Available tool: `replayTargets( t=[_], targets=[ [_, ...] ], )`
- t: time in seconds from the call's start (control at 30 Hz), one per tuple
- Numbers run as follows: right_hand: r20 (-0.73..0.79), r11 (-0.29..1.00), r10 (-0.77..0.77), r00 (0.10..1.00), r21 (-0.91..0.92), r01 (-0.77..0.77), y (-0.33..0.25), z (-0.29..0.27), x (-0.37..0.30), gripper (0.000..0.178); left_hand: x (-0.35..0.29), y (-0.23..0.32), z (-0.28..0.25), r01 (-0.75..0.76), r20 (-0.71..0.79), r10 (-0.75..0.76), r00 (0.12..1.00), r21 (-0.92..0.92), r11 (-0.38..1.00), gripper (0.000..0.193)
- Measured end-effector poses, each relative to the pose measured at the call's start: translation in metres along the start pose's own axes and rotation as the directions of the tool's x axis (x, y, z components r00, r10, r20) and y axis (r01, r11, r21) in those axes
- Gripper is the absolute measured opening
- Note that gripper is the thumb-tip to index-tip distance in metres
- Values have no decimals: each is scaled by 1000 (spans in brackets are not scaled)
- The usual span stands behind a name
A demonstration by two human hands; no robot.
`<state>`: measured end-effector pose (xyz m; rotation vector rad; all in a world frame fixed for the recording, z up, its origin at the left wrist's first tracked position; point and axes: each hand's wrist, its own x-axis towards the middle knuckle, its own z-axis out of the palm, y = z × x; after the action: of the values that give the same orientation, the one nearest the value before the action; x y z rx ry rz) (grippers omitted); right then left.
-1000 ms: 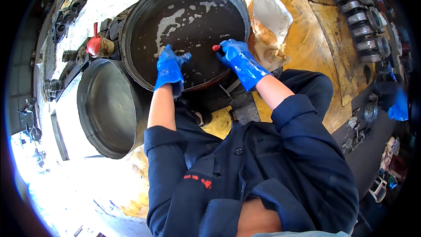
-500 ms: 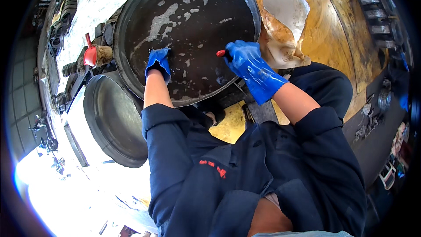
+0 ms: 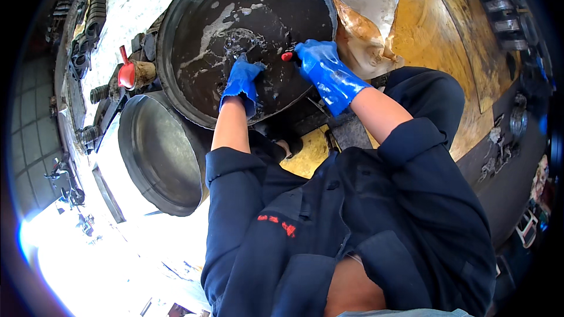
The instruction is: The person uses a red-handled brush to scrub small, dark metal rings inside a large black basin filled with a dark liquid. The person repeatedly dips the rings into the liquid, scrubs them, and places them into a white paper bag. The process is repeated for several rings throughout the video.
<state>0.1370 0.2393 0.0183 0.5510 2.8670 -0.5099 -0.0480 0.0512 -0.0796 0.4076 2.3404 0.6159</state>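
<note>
A large round metal basin [image 3: 165, 61] holds dark liquid [image 3: 197, 76] with patches of pale foam. My left hand [image 3: 242, 83], in a blue rubber glove, reaches down into the basin near its middle. Its fingertips are in the liquid, where the surface is broken up, and whether they hold something is hidden. My right hand [image 3: 326, 69], gloved the same, is closed round a dark handle with a red end [image 3: 286, 56] over the basin's right side. The rest of that tool does not show.
A second, shallower metal pan [image 3: 161, 155] leans left of the basin. A red scoop [image 3: 126, 71] rests beside a pale cup-like piece. Stained pale sheeting [image 3: 367, 29] lies right of the basin on yellowish boards [image 3: 452, 35]. Metal parts [image 3: 502, 14] line the far right.
My left hand has moved right and reached further into the basin, stirring the liquid. My right hand has shifted slightly left and away from me, still round the red-ended handle.
</note>
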Motion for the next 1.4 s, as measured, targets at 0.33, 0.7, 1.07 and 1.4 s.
replayTargets(
  t=[0.33,0.7,1.07,1.4],
  targets=[
    [304,995,101,947,-55,-88,-30,-32,2,36,-60,-26,-30,-76,1,76,997,-37,996,42],
    [352,974,27,935,-218,54,-28,-37,-17,35,-104,-4,-52,-126,-133,22,991,-853,507,26],
    [48,246,59,997,967,-61,-43,-21,8,33,-85,-16,-31,-19,-30,-13,999,-859,511,30],
    [115,629,181,977,750,-205,-72,-10,31,33,-96,-19,-24,-64,-33,56,998,-684,727,27]
  ],
)
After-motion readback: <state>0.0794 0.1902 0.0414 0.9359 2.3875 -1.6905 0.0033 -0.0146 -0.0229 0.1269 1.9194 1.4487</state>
